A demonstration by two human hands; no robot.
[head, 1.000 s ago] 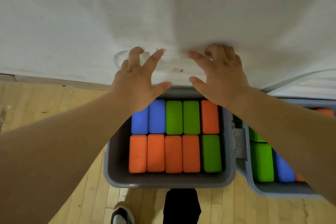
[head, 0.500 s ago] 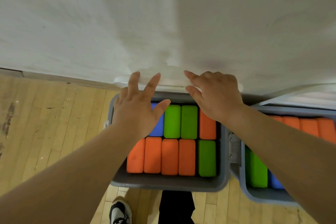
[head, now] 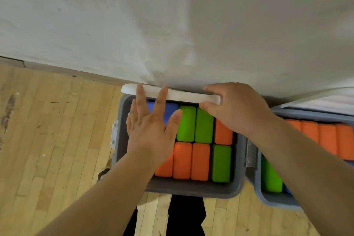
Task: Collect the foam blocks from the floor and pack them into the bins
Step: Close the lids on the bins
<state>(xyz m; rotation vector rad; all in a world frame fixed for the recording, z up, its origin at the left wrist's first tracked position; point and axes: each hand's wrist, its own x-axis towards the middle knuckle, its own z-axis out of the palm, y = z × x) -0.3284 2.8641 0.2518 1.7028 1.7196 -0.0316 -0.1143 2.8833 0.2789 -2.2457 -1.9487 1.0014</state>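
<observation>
A grey bin (head: 191,190) stands on the wood floor against the wall, packed with upright foam blocks: blue (head: 170,108), green (head: 186,124) and orange (head: 182,161). A white lid (head: 183,95) lies along the bin's far rim at the foot of the wall. My right hand (head: 235,109) grips the lid's right end, fingers over it and thumb under. Spread flat above the bin's left half, my left hand (head: 151,130) has straight fingers whose tips reach the lid's edge.
A second grey bin (head: 268,200) touches the first on the right and holds orange (head: 325,138) and green (head: 271,178) blocks. The white wall (head: 172,25) fills the top. My dark trouser leg (head: 183,214) and a shoe (head: 103,173) are near the bin.
The lid has come down from the wall toward the bin's far rim. My right hand has closed on its right end. My left hand has sunk lower over the blocks.
</observation>
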